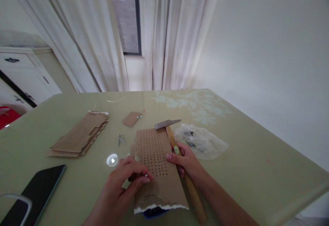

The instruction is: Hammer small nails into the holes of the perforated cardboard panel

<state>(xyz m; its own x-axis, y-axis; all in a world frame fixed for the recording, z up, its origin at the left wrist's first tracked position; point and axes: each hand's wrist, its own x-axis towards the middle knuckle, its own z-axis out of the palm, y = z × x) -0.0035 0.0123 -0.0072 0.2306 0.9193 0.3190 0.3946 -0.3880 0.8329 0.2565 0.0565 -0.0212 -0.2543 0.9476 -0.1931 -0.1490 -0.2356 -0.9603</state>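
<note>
Perforated cardboard sheet [164, 185] before us above the bench [257, 157], ragged end nearest, something dark blue showing beneath. Right hand [187, 161]: fingers wrapped round the handle of the hammer [190, 186], thumb at the sheet's right edge. Left hand [128, 174]: thumb and forefinger pinch a small bright-tipped piece [146, 175] over the sheet's left side; we cannot identify it. Right of the hammer, we note a translucent plastic bag [210, 145] with dark pieces [189, 134] inside, too blurred to name.

Pale curtains [100, 37] flanking a window [125, 16]
</note>
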